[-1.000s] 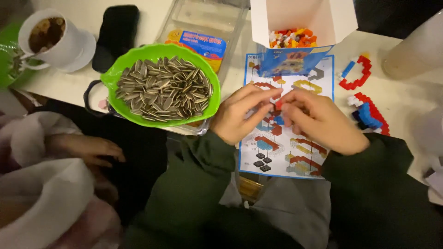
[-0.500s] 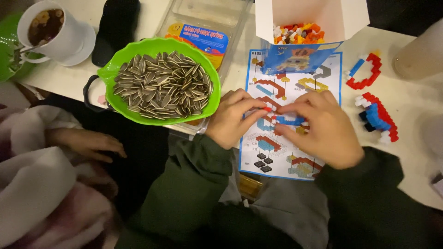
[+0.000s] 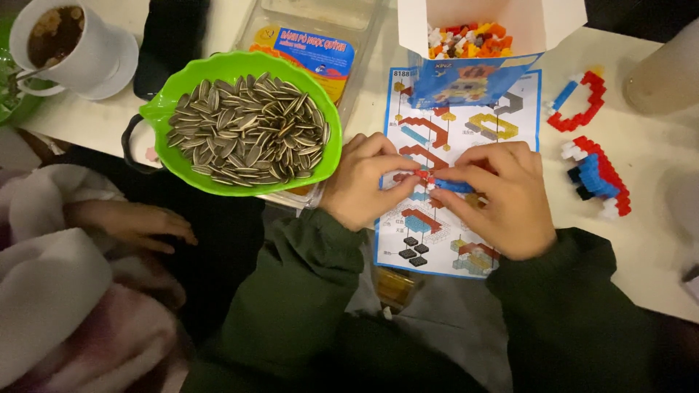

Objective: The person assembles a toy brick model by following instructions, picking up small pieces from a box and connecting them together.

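While both hands, left hand [image 3: 364,185] and right hand [image 3: 502,200], pinch the small brick assembly [image 3: 445,185], it appears light, rigid, liable to separate unless gripped at its ends.

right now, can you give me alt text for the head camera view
Two bare hands, left hand and right hand, pinch a small blue and red brick piece together over a printed paper instruction sheet on a white table. A green leaf-shaped bowl of striped sunflower seeds sits left; an open white box of coloured bricks lies beyond.
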